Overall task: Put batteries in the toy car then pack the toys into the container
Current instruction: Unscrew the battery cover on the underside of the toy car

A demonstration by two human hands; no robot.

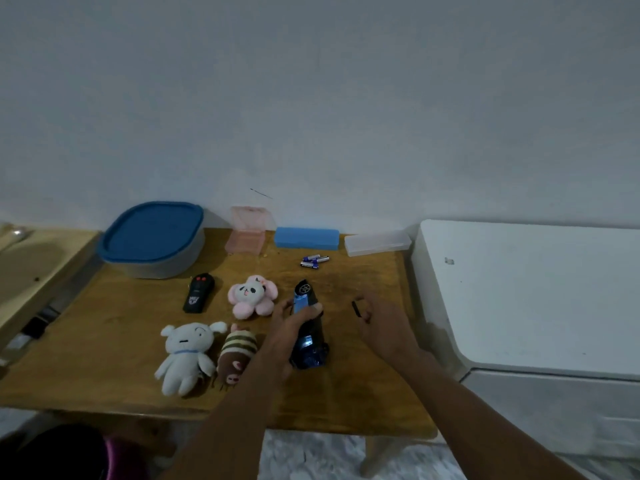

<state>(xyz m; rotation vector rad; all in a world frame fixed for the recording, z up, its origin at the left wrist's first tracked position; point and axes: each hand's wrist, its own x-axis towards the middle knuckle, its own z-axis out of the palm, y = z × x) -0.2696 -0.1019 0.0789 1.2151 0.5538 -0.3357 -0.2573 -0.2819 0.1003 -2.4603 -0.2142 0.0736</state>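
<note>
Head: left hand around toy car

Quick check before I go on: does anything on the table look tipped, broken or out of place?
Nothing looks damaged or spilled. The toy car is tilted off its wheels in the left hand, and the right hand pinches a small black piece, probably its battery cover. The batteries lie loose behind it.

My left hand hides the left flank of the car. The black piece pinched in my right hand is too small and blurred to name. I cannot count the batteries. The lid hides whatever lies in the container.
</note>
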